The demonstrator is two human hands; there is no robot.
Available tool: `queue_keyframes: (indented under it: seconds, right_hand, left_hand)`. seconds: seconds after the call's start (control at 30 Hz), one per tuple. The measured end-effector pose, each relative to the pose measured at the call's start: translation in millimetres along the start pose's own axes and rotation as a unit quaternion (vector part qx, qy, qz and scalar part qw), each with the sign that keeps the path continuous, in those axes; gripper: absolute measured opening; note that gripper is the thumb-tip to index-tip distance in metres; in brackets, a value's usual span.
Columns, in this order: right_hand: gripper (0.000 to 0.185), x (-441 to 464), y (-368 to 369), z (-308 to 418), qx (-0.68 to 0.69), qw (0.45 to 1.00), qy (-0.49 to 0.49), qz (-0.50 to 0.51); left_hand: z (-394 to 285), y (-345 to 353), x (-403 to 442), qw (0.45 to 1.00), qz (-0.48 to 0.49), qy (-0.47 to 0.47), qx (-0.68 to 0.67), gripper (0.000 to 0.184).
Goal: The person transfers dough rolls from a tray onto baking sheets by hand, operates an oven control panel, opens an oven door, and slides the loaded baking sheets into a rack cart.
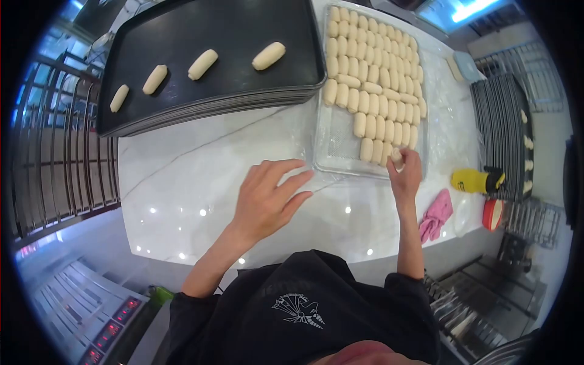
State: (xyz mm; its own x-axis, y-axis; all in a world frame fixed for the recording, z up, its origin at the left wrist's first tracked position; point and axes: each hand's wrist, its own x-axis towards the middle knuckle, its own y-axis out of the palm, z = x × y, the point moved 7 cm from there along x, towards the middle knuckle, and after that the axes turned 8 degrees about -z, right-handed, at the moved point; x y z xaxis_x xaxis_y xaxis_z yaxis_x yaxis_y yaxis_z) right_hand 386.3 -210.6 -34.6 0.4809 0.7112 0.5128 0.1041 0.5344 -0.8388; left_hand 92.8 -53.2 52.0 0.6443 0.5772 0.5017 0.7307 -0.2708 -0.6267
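I see white table (201,164) | black tray stack (182,36) on its left | pale tray (336,135) on its right | left hand (261,198) over table, fingers spread, empty | right hand (407,174), fingertips pinched on | a dough roll (396,159) at pale tray's near edge

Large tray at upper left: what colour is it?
The tray is black; head view shows it best.

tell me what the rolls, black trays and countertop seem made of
Rolls: probably raw dough, matte, given the pale, smooth surface. Black trays: likely dark-coated metal, low sheen, judging by their thin, stiff-looking rims. Countertop: polished stone or a lookalike, given grey veins and sharp reflections.
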Motion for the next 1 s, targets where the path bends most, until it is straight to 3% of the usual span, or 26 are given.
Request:
queue_keyframes:
  seconds: [0.03, 0.13, 0.17, 0.23, 0.27, 0.33, 0.5, 0.57, 0.6, 0.7, 0.77, 0.87, 0.93, 1.0]
  right_hand:
    - [0.042, 9, -7, 17, 0.006, 1.0, -0.008, 0.001]
    - [0.036, 36, -35, 56, 0.254, 0.953, 0.156, -0.056]
    - [0.036, 46, -36, 70, 0.256, 0.952, 0.157, -0.057]
    - [0.03, 68, -16, 97, 0.47, 0.853, 0.224, 0.037]
    - [0.03, 83, -15, 112, 0.471, 0.852, 0.225, 0.033]
    - [0.033, 109, -5, 145, 0.566, 0.79, 0.227, 0.069]
    - [0.036, 147, 13, 154, 0.671, 0.709, 0.215, -0.013]
    - [0.035, 143, 13, 122, 0.461, 0.875, 0.133, -0.062]
    - [0.035, 138, 14, 107, 0.34, 0.933, 0.088, -0.082]
    - [0.03, 102, 37, 37, 0.266, 0.949, 0.158, -0.067]
    - [0.02, 75, 46, -6, 0.101, 0.981, 0.159, -0.047]
    - [0.019, 40, 61, -60, 0.005, 0.98, 0.197, 0.028]
    - [0.021, 10, 65, -91, -0.059, 0.969, 0.23, 0.068]
    - [0.027, -3, 79, -106, -0.035, 0.964, 0.242, 0.103]
  left_hand:
    - [1, 7, 2, 0.999, 0.001, -0.012, -0.033, 0.037]
    - [-4, 30, 18, 0.995, 0.008, -0.029, -0.098, 0.043]
    - [-10, 35, 32, 0.996, -0.013, -0.017, -0.086, 0.048]
    - [-14, 42, 57, 0.997, -0.031, -0.001, -0.075, 0.053]
    - [-12, 42, 72, 0.996, -0.061, 0.008, -0.057, 0.055]
    - [-1, 39, 100, 0.995, -0.087, 0.023, -0.038, 0.056]
    - [83, 18, 176, 0.995, -0.078, -0.021, 0.05, 0.041]
    - [132, 16, 210, 0.986, -0.068, -0.038, 0.149, 0.04]
    - [158, 18, 226, 0.973, -0.047, -0.05, 0.221, 0.04]
    - [239, 37, 249, 0.973, 0.013, -0.134, 0.188, 0.043]
    - [265, 47, 256, 0.974, 0.013, -0.11, 0.197, 0.045]
    - [279, 55, 259, 0.973, -0.011, -0.014, 0.23, 0.049]
    - [278, 62, 260, 0.971, 0.04, -0.053, 0.231, 0.051]
    - [280, 63, 260, 0.972, 0.062, -0.068, 0.216, 0.053]
